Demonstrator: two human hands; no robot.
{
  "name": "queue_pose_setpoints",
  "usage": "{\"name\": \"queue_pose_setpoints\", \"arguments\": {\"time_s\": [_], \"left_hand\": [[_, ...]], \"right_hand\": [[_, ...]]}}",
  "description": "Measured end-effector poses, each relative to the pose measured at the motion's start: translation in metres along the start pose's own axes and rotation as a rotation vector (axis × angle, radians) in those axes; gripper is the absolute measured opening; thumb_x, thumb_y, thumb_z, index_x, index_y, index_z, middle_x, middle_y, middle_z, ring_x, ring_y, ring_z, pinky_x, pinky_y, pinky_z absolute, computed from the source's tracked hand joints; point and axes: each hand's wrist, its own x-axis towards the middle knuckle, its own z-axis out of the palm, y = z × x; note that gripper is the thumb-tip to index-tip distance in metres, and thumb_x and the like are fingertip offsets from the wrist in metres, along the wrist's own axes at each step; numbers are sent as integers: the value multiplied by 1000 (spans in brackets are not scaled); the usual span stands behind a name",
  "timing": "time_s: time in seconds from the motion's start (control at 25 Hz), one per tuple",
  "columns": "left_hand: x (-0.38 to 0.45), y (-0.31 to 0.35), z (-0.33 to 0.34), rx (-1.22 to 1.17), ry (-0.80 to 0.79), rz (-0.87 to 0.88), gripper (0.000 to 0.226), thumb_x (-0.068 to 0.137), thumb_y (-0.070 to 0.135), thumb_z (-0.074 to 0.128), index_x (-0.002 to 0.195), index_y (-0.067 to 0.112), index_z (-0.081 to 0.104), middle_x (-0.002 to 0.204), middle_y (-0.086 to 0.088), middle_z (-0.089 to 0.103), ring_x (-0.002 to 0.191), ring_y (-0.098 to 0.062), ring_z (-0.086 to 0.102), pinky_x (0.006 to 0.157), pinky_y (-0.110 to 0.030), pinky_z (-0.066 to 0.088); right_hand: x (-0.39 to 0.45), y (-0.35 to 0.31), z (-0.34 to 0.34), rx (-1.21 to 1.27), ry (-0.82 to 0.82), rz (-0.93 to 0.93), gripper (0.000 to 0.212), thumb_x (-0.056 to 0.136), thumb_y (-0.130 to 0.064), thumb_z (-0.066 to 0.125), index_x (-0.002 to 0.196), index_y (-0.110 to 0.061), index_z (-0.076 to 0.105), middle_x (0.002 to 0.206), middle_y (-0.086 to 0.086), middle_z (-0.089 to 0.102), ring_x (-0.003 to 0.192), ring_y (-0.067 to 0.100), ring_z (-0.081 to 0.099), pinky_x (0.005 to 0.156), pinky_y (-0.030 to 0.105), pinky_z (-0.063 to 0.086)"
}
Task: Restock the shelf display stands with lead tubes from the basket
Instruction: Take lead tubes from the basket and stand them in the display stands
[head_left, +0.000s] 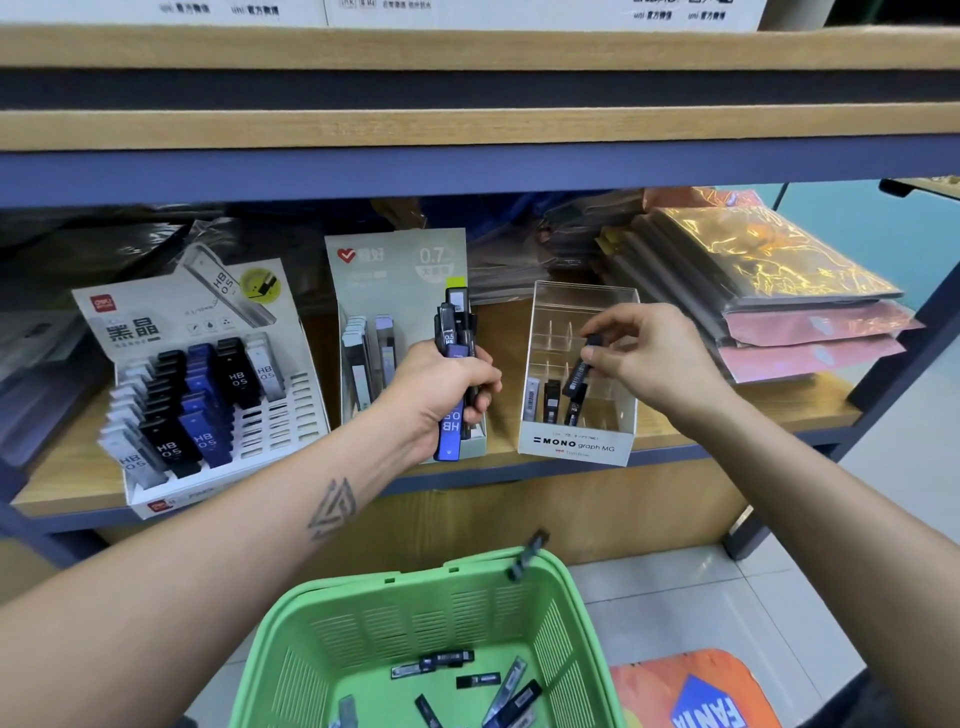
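Observation:
My left hand (447, 384) grips a bundle of lead tubes (453, 332), black and blue ones, in front of the middle 0.7 display stand (400, 270). My right hand (649, 353) pinches a single black lead tube (581, 366) tilted over the clear MONO graph display stand (576, 447), which holds three tubes in its front row. On the left stands a white tiered display stand (280, 415) with several black, blue and grey HB 0.5 tubes. Below, the green basket (363, 629) holds several loose tubes (478, 680), and one tube (527, 556) hangs at its rim.
A wooden shelf board (727, 421) carries the stands. Stacks of plastic-wrapped gold and pink paper packs (769, 291) lie at the right. Dark wrapped packs fill the shelf's back. An upper shelf edge (467, 130) runs overhead. An orange printed mat (691, 691) lies on the tiled floor.

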Motion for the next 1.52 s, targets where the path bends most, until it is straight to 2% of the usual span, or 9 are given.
{"name": "queue_pose_setpoints", "arguments": {"time_s": [0.12,0.36,0.52,0.96,1.08,1.2,1.36,1.44,1.52], "left_hand": [[4,-1,-3,-6,16,-11,13,86,-9,60,87,3,58,67,-15,58,48,-17,48,40,-22,35],[1,0,-4,4,0,-11,14,86,-9,61,84,4,58,65,-13,58,49,-17,48,40,-22,36],[-1,0,-3,13,-15,-17,14,86,-10,60,85,4,57,65,-13,58,50,-17,48,41,-22,36],[2,-3,-4,39,-36,-18,13,84,-9,63,86,3,58,65,-13,57,49,-18,49,41,-22,36],[1,-2,-6,30,-39,-21,13,84,-9,63,85,3,59,65,-13,57,50,-18,49,41,-21,36],[0,0,-7,16,-40,-17,13,85,-9,63,83,3,59,65,-14,57,50,-18,49,40,-21,36],[-10,0,-12,1,-81,-58,12,85,-9,62,89,2,59,66,-14,56,50,-18,49,41,-21,35],[-18,0,-17,-53,-147,-127,10,86,-9,60,90,1,59,69,-15,57,51,-18,49,40,-21,35],[-25,-1,-19,-104,-219,-179,10,86,-9,59,91,0,62,71,-14,60,52,-17,50,39,-19,35]], "right_hand": [[5,-1,-3,17,44,-34,17,84,-10,80,98,-19,77,90,-3,71,87,19,72,84,44,60],[16,-7,5,-128,202,-135,17,85,-14,80,101,-16,74,89,-3,70,83,10,65,79,28,57],[22,1,23,-262,166,-212,15,88,-13,76,103,-15,75,93,2,72,88,18,65,82,39,56],[26,10,44,-531,154,-303,16,92,-4,64,103,-7,75,101,8,62,86,35,64,71,43,55],[27,10,42,-553,171,-288,24,90,2,61,107,-7,75,103,8,63,89,35,64,68,38,51],[24,7,36,-498,206,-266,32,92,-1,63,121,-10,72,115,9,67,102,33,63,81,38,52],[3,-12,34,-390,206,-265,24,93,-9,63,113,-15,75,107,2,70,97,24,65,83,34,51],[-12,-28,35,-131,33,-177,19,91,-12,66,106,-17,77,96,-2,74,86,16,68,81,35,56],[-29,-47,37,232,-273,-28,13,91,-13,71,102,-13,78,86,5,75,79,14,69,75,39,58]]}}
